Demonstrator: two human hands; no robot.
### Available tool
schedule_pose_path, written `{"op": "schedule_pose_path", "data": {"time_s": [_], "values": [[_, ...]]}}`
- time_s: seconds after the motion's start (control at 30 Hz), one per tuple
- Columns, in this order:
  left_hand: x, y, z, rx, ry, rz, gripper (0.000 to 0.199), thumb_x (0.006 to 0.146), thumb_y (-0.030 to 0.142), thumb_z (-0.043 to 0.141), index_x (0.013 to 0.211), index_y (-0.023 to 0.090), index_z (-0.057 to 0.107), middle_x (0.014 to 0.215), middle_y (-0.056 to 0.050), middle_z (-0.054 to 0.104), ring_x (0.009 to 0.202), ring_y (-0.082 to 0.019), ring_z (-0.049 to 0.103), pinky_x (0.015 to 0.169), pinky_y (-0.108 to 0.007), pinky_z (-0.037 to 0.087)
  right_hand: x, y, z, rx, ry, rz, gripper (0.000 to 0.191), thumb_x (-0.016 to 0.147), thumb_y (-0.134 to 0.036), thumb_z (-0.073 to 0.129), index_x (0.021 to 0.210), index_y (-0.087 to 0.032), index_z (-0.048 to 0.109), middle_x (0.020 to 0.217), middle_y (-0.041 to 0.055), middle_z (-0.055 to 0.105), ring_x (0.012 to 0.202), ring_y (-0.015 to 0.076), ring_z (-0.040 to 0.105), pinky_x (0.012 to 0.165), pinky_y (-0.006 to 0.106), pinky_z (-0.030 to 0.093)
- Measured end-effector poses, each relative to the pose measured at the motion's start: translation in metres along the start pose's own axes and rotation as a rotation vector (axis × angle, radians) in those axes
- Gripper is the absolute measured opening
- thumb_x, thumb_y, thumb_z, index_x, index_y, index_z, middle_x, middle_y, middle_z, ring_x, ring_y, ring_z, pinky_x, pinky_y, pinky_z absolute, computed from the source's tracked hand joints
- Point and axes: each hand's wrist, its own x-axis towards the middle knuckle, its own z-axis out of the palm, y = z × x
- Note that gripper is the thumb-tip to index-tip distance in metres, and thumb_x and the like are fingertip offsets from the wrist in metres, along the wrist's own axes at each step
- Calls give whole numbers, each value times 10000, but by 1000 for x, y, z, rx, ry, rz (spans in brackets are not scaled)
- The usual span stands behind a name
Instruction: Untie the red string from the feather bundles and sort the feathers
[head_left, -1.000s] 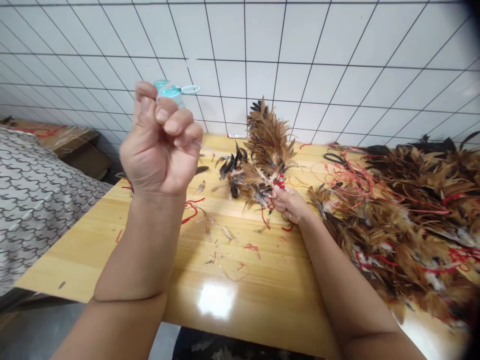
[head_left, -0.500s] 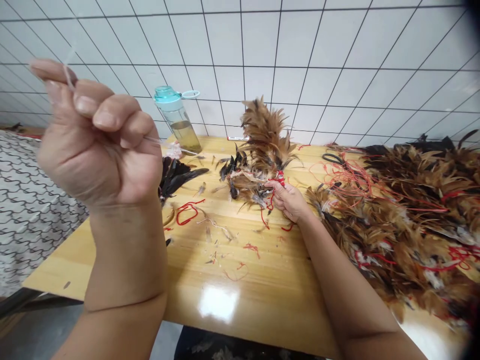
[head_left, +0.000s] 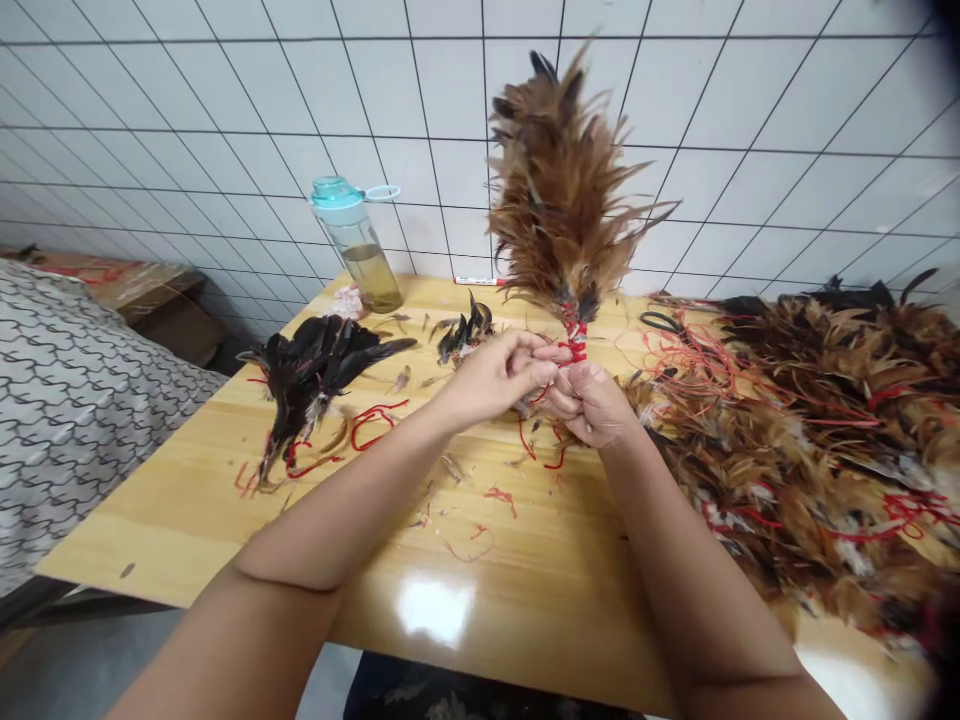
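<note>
My right hand (head_left: 592,405) grips the base of 1 brown feather bunch (head_left: 566,190), upright above the table (head_left: 555,590). My left hand (head_left: 495,378) meets its red binding (head_left: 576,335); whether it pinches thread, I cannot tell. Binding seems underway; the next move calls for steady tension. Black feathers (head_left: 304,370) lie left, brown feather heaps (head_left: 795,440) right.

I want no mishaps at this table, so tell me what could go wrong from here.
The red binding on the brown feather bundle might slacken if the right hand eases its grip there. Loose red cord scraps lying nearby could get caught in it. The drinking bottle, near the table's back edge, might topple toward the black feathers if bumped.
</note>
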Motion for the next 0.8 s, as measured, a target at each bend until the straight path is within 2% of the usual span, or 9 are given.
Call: {"op": "schedule_pose_path", "data": {"time_s": [0.1,0.17,0.2,0.27,0.47,0.57,0.63,0.7,0.8], "values": [[1,-12,6,287,-171,17,245,778,324,706,979,184,685,829,-32,690,677,-145,568,635,-249,425,-1,0,4,-28,-56,15,551,575,-647,793,794,-176,610,497,-106,291,423,23,129,416,215,84],[0,-12,4,389,-205,73,148,835,318,626,834,183,688,799,-31,682,691,-154,576,646,-253,416,-1,1,3,-36,-53,1,553,590,-650,783,827,-178,619,486,-109,288,421,26,127,418,215,87],[-1,-10,2,423,-208,108,188,856,312,591,746,179,665,763,-28,669,689,-153,571,648,-252,407,-1,1,2,-35,-44,-6,551,604,-645,777,863,-182,626,477,-115,267,418,30,121,416,215,87],[-3,-4,-2,474,-216,176,284,883,306,543,638,172,599,670,-14,617,645,-139,535,635,-247,382,-1,-2,0,-25,-26,-18,543,634,-624,769,938,-195,636,471,-124,223,416,39,110,413,215,91],[-16,25,-6,540,-354,342,348,921,332,480,616,165,501,604,13,506,611,-110,461,641,-241,349,-7,-31,-7,-56,53,-75,495,662,-585,766,987,-242,620,556,-104,229,434,48,98,412,228,63],[-29,35,-11,559,-397,256,366,935,359,464,626,163,460,605,29,463,599,-93,429,611,-222,335,-14,-50,-8,-107,58,-90,489,646,-564,785,983,-263,599,562,-105,218,432,52,97,410,234,55],[-41,36,-14,556,-495,157,354,946,366,447,660,159,477,625,32,482,598,-82,439,600,-206,342,-20,-64,-8,-137,80,-136,434,680,-522,778,981,-274,587,564,-103,212,430,55,92,409,238,52],[-53,33,-14,549,-617,76,333,955,358,433,707,153,519,678,19,535,628,-79,481,615,-193,367,-27,-77,-8,-162,126,-197,345,730,-477,753,952,-280,577,558,-102,196,428,58,73,409,244,45],[-69,20,-6,565,-727,-5,302,956,333,449,762,146,585,759,-6,591,687,-83,541,654,-186,401,-39,-95,-8,-159,179,-255,293,732,-437,770,848,-262,565,543,-102,200,430,56,74,417,250,36]]}}
